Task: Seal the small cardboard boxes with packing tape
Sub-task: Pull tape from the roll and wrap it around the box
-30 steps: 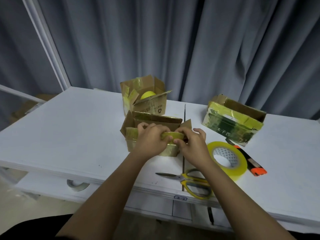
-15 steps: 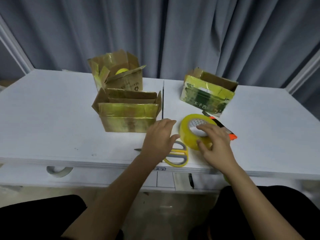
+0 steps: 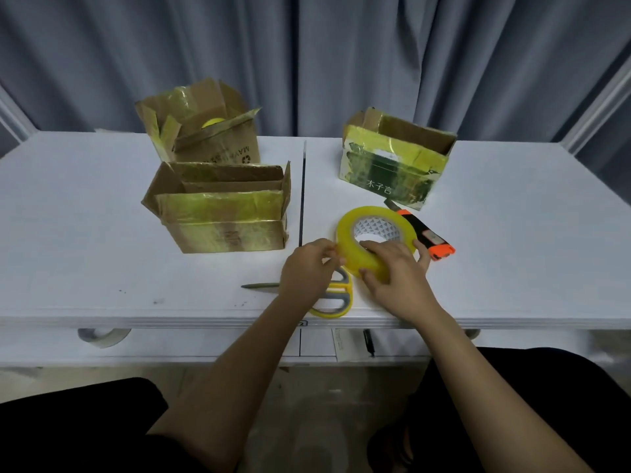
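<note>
The step in hand is judged to be finding and lifting the free end of the packing tape, before any strip is laid on a box.

**Hands.** The right hand (image 3: 396, 278) grips the tape roll (image 3: 375, 240): its fingers reach into the core and the thumb curls against the outer face, so the roll is tilted up on its near edge. The left hand (image 3: 309, 271) pinches at the roll's left rim with thumb and fingertips. Whether a tape end is already caught between them cannot be told.

**Task items.** The roll sits on the white counter (image 3: 102, 233), near its front edge and right of the centre seam. Three small cardboard boxes stand behind it:
- the near-left box (image 3: 222, 216), flaps up and open at the top, yellowish tape across its front;
- the rear-left box (image 3: 201, 131), also open, with a yellow object inside;
- the right box (image 3: 392, 165), open at the top, just behind the roll.

**Other tools.** Yellow-handled scissors (image 3: 333, 302) lie partly under the left wrist. An orange-and-black utility knife (image 3: 426, 238) lies just beside the roll, on its right.

**Next move.** It calls for peeling the end free, drawing out a strip long enough to span a box top, and closing the flaps first. The near-left box is the closest candidate. Thin tape may fold back and stick to itself; keep the strip taut. The scissors are within reach for the cut.
</note>
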